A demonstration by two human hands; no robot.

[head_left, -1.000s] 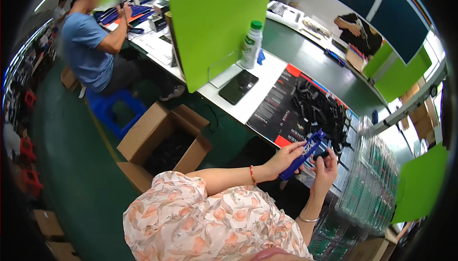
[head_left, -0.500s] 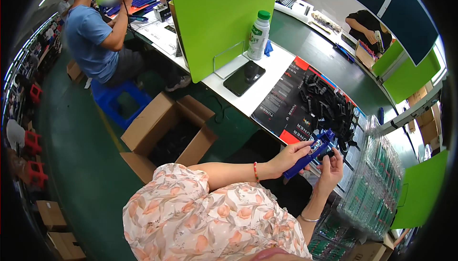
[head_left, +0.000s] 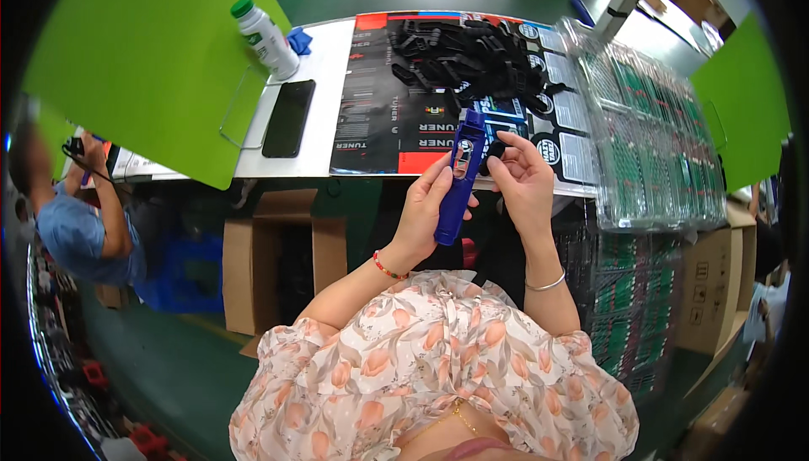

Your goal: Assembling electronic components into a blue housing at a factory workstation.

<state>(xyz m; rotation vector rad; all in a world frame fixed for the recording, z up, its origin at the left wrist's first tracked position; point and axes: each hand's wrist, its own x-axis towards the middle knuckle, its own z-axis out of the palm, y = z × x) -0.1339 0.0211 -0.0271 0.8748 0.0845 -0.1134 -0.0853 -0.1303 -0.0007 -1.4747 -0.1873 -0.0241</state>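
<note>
A long dark-blue plastic housing [head_left: 456, 200] is held nearly upright in front of me, with a cut-out near its upper part where something shiny shows. My left hand [head_left: 421, 212] is closed around its left side, thumb on the front. Just right of it, my right hand [head_left: 526, 189] pinches a small black plastic part [head_left: 495, 152] between thumb and fingers, close to the housing's edge. Beyond both hands, a heap of black plastic clip-like parts [head_left: 472, 61] lies on a dark printed sheet [head_left: 362, 115] over the table.
Clear trays of green circuit boards [head_left: 653, 124] are stacked at the right. To the left are a phone [head_left: 289, 120], a white bottle with green cap [head_left: 268, 44] and a green divider [head_left: 160, 65]. An open cardboard box [head_left: 242, 271] stands below the table; a co-worker [head_left: 93, 229] sits far left.
My view has swung round to the right, so the table now lies straight ahead. Both hands still hold the blue housing and the black part, close together.
</note>
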